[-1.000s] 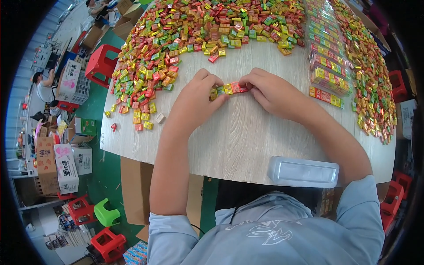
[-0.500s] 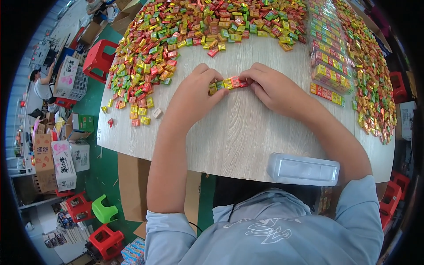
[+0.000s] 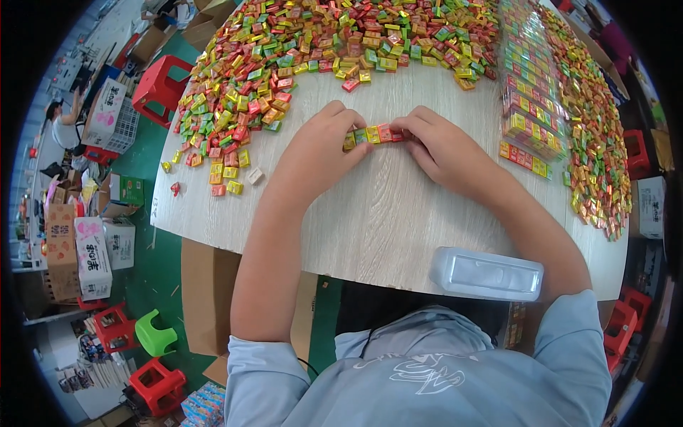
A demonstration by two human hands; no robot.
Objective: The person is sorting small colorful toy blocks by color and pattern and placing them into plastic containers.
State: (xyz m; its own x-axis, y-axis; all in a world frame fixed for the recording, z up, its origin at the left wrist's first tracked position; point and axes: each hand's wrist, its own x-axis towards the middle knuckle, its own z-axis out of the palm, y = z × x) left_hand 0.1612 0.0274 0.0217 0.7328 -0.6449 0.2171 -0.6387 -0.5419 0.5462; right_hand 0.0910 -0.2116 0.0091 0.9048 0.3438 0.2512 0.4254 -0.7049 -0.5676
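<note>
On the table (image 3: pixel 377 220), in front of the person, lies the row (image 3: pixel 373 135) of small wrapped blocks, yellow, green and red, held between the two hands. The left hand (image 3: pixel 321 142) pinches the row's left end between thumb and fingers, hiding part of it; the right hand (image 3: pixel 440 146) pinches the red right end with its fingertips. Beyond the row and around to its left spreads a loose pile (image 3: pixel 398 46) of similar blocks. Left of the row, nearer the person, sits a pale block (image 3: pixel 255 176). Right of the row stand stacked clear packs (image 3: pixel 533 107), with a second pile (image 3: pixel 594 142) past them. Nearer the person than the row, and to its right, a clear tray (image 3: pixel 489 274) lies at the table's edge.
</note>
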